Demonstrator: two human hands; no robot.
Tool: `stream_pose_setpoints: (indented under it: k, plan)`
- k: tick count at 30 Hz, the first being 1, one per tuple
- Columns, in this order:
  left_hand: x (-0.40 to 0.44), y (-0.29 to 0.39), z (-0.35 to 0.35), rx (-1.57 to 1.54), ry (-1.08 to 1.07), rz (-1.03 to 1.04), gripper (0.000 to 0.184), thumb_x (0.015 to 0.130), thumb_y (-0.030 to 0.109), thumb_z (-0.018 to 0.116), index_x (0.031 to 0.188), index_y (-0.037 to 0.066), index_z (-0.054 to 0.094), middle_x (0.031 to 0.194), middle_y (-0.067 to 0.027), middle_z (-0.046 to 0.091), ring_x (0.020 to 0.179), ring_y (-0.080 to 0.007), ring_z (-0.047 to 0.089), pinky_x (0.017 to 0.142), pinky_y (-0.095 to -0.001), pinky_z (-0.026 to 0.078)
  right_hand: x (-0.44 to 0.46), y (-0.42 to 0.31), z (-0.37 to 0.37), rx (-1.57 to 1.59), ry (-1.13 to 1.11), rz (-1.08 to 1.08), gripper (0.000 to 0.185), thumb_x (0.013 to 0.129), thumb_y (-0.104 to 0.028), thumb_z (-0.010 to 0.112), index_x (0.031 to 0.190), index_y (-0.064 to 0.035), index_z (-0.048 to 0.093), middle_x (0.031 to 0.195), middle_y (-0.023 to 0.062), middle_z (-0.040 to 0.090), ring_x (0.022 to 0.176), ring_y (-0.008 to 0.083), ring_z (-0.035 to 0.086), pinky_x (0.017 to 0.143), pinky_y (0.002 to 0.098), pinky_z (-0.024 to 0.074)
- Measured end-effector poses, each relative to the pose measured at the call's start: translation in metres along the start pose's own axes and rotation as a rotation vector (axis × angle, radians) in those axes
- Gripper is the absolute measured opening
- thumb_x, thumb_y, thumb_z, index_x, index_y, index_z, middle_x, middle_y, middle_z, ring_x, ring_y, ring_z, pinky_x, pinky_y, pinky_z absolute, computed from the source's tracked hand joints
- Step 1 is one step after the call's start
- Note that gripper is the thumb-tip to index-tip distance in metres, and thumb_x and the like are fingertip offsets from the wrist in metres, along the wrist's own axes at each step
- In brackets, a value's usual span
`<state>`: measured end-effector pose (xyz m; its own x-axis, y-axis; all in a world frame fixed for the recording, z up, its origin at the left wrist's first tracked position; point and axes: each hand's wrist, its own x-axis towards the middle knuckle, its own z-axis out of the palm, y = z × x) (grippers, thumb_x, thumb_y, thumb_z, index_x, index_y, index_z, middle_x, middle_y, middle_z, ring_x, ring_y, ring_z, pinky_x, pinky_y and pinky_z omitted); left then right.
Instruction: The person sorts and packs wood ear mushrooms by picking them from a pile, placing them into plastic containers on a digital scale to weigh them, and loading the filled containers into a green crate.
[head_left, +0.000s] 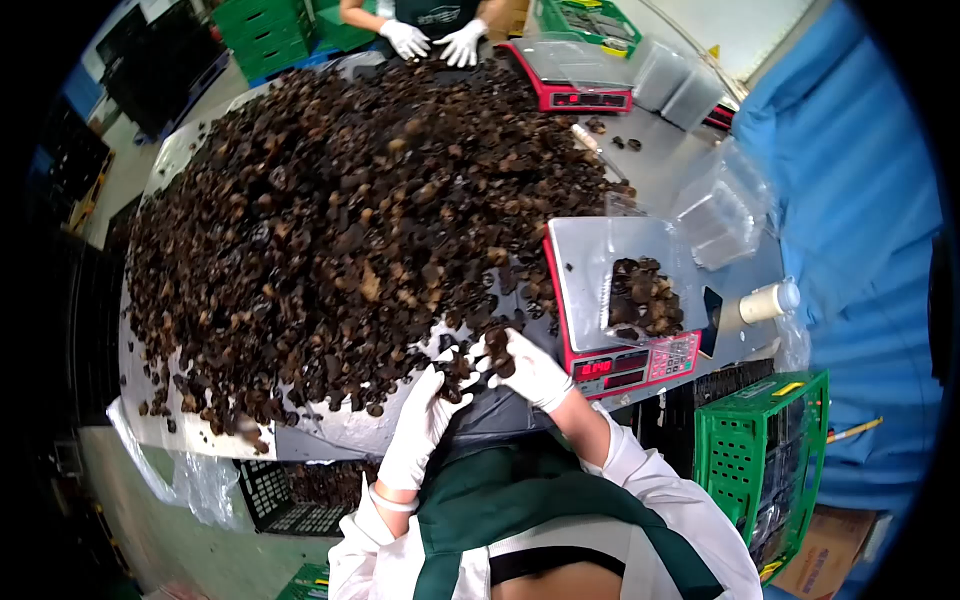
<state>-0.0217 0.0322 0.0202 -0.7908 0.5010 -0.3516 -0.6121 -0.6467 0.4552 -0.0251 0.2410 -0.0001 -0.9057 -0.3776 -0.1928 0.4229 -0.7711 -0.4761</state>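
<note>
Dark brown wood ear mushrooms lie in a wide heap over the table. At its near edge, my white-gloved left hand has its fingers curled around a few mushrooms. Close on its right, my gloved right hand grips another small clump of mushrooms. To the right of my hands stands a red scale with a lit display. On its plate is a clear plastic tray filled with mushrooms.
A white bottle and a dark phone lie right of the scale. Clear trays are stacked behind. A second scale stands at the far side, near a co-worker's gloved hands. Green crates sit beside the table.
</note>
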Motion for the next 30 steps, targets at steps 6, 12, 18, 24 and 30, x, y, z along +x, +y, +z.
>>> stream_pose_setpoints:
  k: [6,12,18,24,30]
  plan:
    - [0.01,-0.012,0.052,0.82,0.123,0.209,0.036,0.092,0.008,0.053,0.127,0.001,0.053,0.113,-0.0068,0.061,0.095,-0.0136,0.059,0.082,-0.0264,0.047,-0.026,-0.029,0.044,-0.545,0.256,0.024,0.039,0.093,-0.015,0.054,0.13,-0.0086,0.046,0.112,0.0041,0.056,0.09,0.01,0.056,0.068,0.0245,0.0529]
    - [0.028,-0.038,0.108,1.354,0.095,0.475,0.033,0.081,0.005,0.069,0.11,0.002,0.054,0.105,-0.0105,0.064,0.088,-0.0146,0.062,0.079,-0.0266,0.05,-0.056,-0.06,0.05,-1.063,0.299,-0.509,0.051,0.078,-0.008,0.072,0.125,-0.0043,0.051,0.11,0.0086,0.06,0.101,0.0167,0.058,0.089,0.0301,0.046]
    - [0.079,-0.052,0.195,1.234,-0.253,0.338,0.032,0.086,0.001,0.059,0.118,0.002,0.058,0.109,-0.0112,0.066,0.098,-0.0171,0.063,0.089,-0.0288,0.048,-0.112,-0.159,0.047,-1.146,0.584,-0.634,0.033,0.077,-0.007,0.072,0.107,-0.0016,0.061,0.097,0.0094,0.063,0.09,0.016,0.061,0.081,0.0294,0.049]
    - [0.135,-0.101,0.205,1.475,-0.277,0.842,0.041,0.085,0.008,0.063,0.125,0.006,0.054,0.124,-0.0135,0.056,0.117,-0.027,0.05,0.101,-0.0378,0.037,-0.149,-0.208,0.004,-1.744,0.559,-0.656,0.058,0.069,-0.022,0.077,0.121,-0.0083,0.054,0.116,0.0124,0.055,0.113,0.0327,0.049,0.099,0.0405,0.0392]
    - [0.134,-0.102,0.198,1.48,-0.23,0.799,0.036,0.097,0.023,0.044,0.126,0.005,0.055,0.124,-0.0157,0.057,0.119,-0.0292,0.051,0.103,-0.0383,0.036,-0.161,-0.207,-0.017,-1.747,0.515,-0.713,0.077,0.065,-0.024,0.081,0.132,-0.0084,0.047,0.134,0.0119,0.046,0.129,0.0319,0.039,0.11,0.0411,0.0303]
